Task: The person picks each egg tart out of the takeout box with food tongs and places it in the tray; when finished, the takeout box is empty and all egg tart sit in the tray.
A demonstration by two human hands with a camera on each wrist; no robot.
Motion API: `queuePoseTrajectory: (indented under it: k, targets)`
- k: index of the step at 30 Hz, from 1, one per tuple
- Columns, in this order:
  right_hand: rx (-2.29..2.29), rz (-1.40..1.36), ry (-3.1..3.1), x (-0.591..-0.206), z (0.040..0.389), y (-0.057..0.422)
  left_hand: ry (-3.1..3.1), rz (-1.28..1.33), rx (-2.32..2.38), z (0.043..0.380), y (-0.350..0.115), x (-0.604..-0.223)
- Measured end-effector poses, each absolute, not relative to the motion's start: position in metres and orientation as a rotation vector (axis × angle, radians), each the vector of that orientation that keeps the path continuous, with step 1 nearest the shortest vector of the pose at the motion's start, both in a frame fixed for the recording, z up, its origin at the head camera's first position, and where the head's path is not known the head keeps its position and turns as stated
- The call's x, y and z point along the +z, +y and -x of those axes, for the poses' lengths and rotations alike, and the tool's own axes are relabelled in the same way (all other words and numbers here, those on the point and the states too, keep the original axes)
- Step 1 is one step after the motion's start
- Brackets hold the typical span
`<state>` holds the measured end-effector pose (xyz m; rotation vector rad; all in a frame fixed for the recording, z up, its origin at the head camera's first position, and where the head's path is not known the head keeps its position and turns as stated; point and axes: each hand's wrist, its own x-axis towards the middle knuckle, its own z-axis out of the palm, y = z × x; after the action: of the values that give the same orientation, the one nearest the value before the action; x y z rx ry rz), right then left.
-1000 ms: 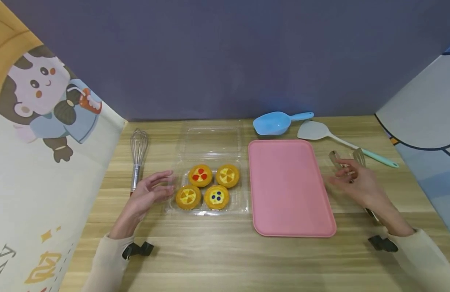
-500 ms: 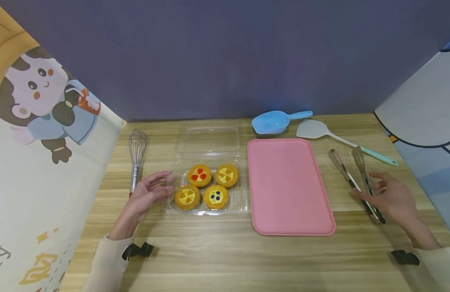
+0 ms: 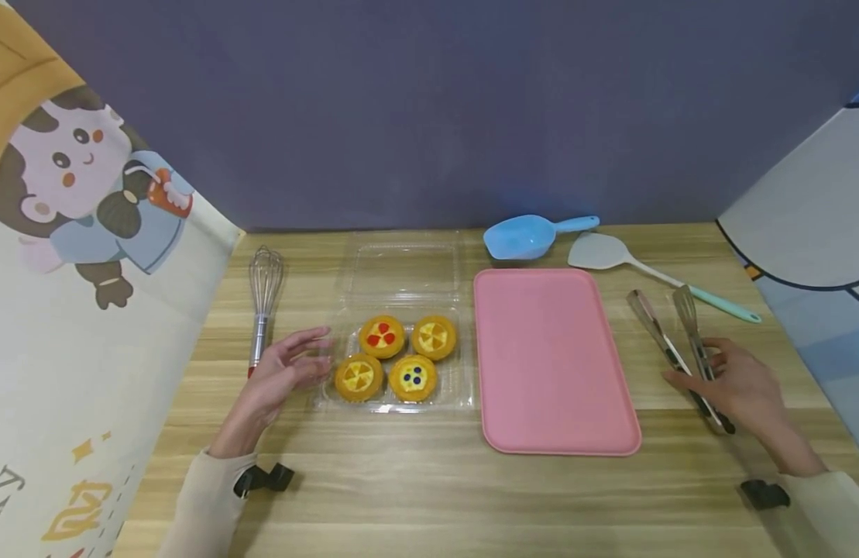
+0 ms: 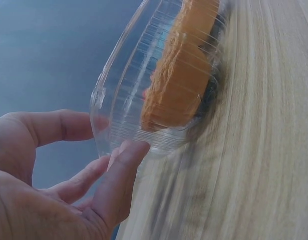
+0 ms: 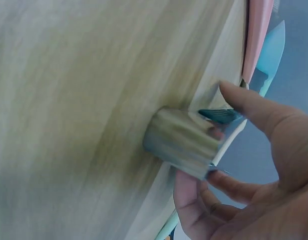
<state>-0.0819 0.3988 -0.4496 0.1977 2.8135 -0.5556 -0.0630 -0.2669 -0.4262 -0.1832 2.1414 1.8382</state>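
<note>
While the left hand (image 3: 279, 376) rests loosely spread, fingertips at the 9 o'clock edge of the clear container (image 3: 401, 408) bearing four tarts (image 3: 413, 377), the right hand (image 3: 743, 387) spans the metal tongs (image 3: 698, 353), thumb by the left arm and fingers by the right; whether it grips them, I cannot tell. The tongs lie splayed on the tabletop (image 3: 401, 496), at 3 o'clock from the pink tray (image 3: 558, 360). Their long axis runs from 5 to 11 o'clock, spread tips pointing toward 11, joined end toward 5. The container's open lid (image 3: 404, 267) points to 12 o'clock.
</note>
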Motion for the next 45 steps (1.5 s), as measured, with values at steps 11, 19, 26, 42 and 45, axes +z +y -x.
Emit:
queuePoseTrajectory:
  k: [11,19,26,42,45]
  targets:
    - [-0.578,-0.153,2.914,-0.455,0.078,0.395,2.138,0.199,1.827,0.064,-0.267,-0.427]
    - [-0.654,-0.179,3.01,-0.454,0.073,0.394,2.141,0.193,1.83,0.064,-0.266,-0.427]
    - [-0.738,-0.098,3.157,-0.46,0.067,0.388,2.147,0.194,1.82,0.064,-0.267,-0.426]
    - [-0.878,0.562,3.419,-0.444,0.082,0.338,2.153,0.212,1.821,0.064,-0.266,-0.426]
    - [-0.884,0.654,3.376,-0.44,0.084,0.325,2.146,0.217,1.831,0.063,-0.266,-0.427]
